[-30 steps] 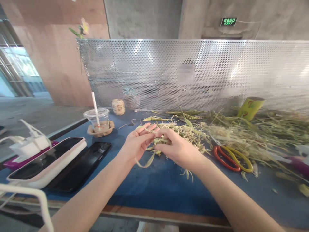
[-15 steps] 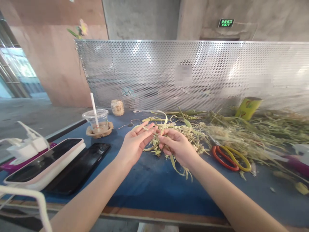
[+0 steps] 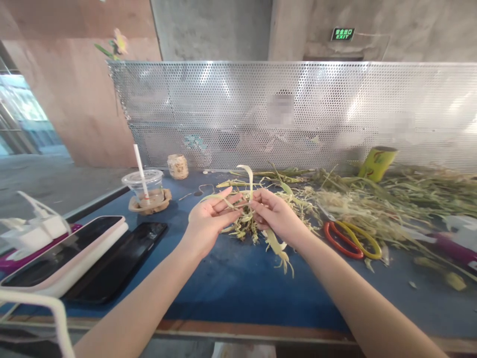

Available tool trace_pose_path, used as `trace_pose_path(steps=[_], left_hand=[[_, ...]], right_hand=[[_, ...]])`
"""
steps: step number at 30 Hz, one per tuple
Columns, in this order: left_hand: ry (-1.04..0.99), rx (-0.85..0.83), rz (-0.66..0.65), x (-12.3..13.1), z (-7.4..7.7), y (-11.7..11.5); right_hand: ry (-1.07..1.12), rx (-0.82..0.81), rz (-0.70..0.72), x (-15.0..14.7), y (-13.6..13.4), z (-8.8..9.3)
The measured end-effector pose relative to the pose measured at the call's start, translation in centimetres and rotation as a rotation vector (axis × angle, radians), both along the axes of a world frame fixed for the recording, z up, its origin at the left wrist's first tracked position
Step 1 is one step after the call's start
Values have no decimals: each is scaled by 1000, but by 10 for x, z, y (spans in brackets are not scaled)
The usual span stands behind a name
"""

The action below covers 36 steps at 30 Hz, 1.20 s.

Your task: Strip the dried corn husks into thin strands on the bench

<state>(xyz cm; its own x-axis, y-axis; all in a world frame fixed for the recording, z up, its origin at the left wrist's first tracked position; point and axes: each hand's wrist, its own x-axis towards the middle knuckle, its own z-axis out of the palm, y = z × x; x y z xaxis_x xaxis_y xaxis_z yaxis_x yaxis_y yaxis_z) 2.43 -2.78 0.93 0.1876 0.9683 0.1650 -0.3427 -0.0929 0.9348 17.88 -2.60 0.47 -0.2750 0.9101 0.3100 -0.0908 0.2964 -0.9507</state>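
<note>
Both hands meet over a loose pile of pale, dried plant pieces (image 3: 242, 229) on the blue table (image 3: 238, 293). My right hand (image 3: 278, 215) pinches a pale green leaf strip (image 3: 249, 176), whose upper end curls up above the fingertips. Below that hand hangs a frayed strip end (image 3: 278, 246); I cannot tell whether it is the same piece. My left hand (image 3: 210, 221) has its thumb and fingers closed around another part of the strips, and a pale length lies over its fingers. The exact joint between the hands is too small to make out.
Red-and-yellow-handled scissors (image 3: 348, 239) lie right of the pile, before heaped dried stalks (image 3: 417, 199). A yellow-green can (image 3: 378, 164) leans there. To the left are a plastic cup (image 3: 143, 186), phones (image 3: 119, 263) and chargers (image 3: 35, 231). A perforated metal screen (image 3: 223, 109) borders the back.
The pale strip's curled upper end now stands taller and bends left. My hands have shifted only slightly and stay close together. The whole view has moved a little.
</note>
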Motion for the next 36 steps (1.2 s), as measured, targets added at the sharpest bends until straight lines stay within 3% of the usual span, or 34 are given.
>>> trace_pose_path(steps=[4,12,22,26,30,34,36], left_hand=[[-4,-51,-40,2,-2,0],[-59,-143,-78,3,0,1],[42,-14,-60,2,-4,2],[87,-30,-65,0,-4,3],[144,-15,10,-3,-3,5],[216,52,61,-3,-1,4],[240,58,59,-2,-1,4]], right_hand=[[-150,184,-221,-1,0,0],[-286,343,-361,-2,-3,-3],[-345,361,-282,-4,-7,-2],[-510,454,-270,-2,-10,0],[-735,490,-274,8,-13,9],[-1069,592,-406,16,-13,16],[-1135,662,-448,17,-12,16]])
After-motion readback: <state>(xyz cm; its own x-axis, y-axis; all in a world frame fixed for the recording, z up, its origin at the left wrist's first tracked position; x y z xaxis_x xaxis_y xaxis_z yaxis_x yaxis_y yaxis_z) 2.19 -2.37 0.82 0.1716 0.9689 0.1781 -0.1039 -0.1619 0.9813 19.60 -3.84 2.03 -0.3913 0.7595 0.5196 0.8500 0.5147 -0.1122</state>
